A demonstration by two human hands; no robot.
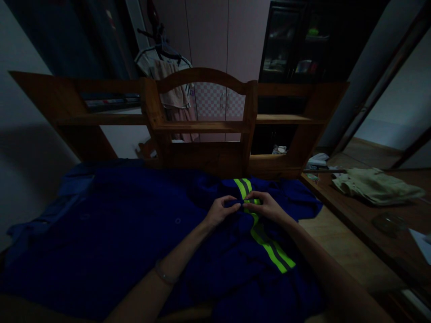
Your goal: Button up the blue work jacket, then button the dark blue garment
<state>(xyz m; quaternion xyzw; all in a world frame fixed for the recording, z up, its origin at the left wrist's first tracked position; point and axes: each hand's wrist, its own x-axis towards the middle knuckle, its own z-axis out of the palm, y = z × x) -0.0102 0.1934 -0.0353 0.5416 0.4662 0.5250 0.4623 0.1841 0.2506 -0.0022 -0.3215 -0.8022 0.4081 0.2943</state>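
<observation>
A dark blue work jacket (208,251) with yellow-green and grey reflective strips (272,249) lies spread over the wooden surface. My left hand (222,208) pinches its fabric between thumb and fingers, just left of the upper strip. Close beside it, almost fingertip to fingertip, my right hand (264,206) pinches the same garment at the reflective strip. A small fold rises between the two hands; its details are too dark to make out. More blue cloth stretches to the left, with lighter blue fabric (76,190) at its far edge.
A wooden shelf headboard (202,128) stands behind the cloth. On the right, a brown table (367,217) bears a folded pale green cloth (373,185) and a glass dish (389,223). Clothes hang on a rack (171,76) beyond, near pink cabinets (208,40).
</observation>
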